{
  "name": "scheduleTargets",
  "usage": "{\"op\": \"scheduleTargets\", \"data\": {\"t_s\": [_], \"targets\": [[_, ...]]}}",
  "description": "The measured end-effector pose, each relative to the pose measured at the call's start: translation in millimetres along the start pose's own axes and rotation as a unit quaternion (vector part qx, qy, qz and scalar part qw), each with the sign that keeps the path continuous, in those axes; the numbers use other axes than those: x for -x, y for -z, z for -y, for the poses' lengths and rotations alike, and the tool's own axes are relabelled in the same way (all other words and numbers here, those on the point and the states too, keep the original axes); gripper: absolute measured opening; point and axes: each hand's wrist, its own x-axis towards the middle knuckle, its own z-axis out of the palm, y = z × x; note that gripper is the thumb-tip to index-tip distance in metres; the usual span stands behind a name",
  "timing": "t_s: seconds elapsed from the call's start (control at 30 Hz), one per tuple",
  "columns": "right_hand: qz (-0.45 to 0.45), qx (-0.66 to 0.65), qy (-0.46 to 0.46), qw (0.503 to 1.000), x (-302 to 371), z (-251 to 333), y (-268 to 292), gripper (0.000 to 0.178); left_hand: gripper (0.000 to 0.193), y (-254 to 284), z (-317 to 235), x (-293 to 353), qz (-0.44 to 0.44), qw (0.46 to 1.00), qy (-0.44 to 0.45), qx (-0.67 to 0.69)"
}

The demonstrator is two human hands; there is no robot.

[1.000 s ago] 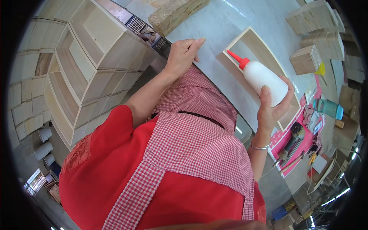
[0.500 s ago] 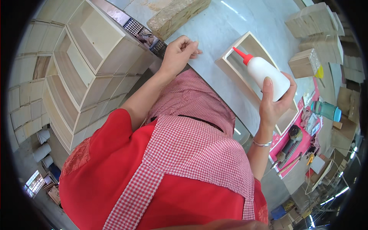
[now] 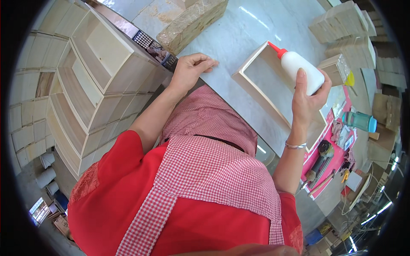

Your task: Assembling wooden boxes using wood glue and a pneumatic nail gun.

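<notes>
My right hand [image 3: 311,94] is wrapped round a white squeeze bottle [image 3: 301,71] with a red pointed nozzle. The bottle is tilted, its nozzle tip at the far corner of an open wooden frame [image 3: 264,99]. That pale rectangular frame stands on the grey-white tabletop [image 3: 230,49], and the tabletop shows through it. Beyond the frame's near left corner, my left hand [image 3: 192,70] hovers by the table edge with fingers curled and thumb pressed to them. Whatever lies between those fingers, if anything, is too small or hidden to make out.
Stacked wooden boxes [image 3: 115,64] rise at the left. A plastic-wrapped block [image 3: 192,26] lies at the table's far left. Several stacks of boards [image 3: 339,25] stand far right. A pink cloth [image 3: 315,164] carries a power tool [image 3: 320,160], near a teal bottle [image 3: 359,121].
The glue-type bottle's nozzle has moved from over the frame's near left end toward its far corner. My left hand has shifted slightly left and nearer.
</notes>
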Motion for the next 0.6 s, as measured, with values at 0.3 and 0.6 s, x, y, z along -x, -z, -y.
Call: {"op": "scheduleTargets", "data": {"t_s": [0.3,0.6], "targets": [[-0.008,0.026,-0.006,1.0,-0.3,-6.8,23.0,0.045,0.021,0.4,-2.7,-0.7,-0.001,1.0,0.019,0.01],[-0.035,0.087,-0.016,0.995,9.3,-16.6,67.6,0.043,0.022,3.0,-2.5,-4.9,0.005,0.999,0.042,0.029]]}}
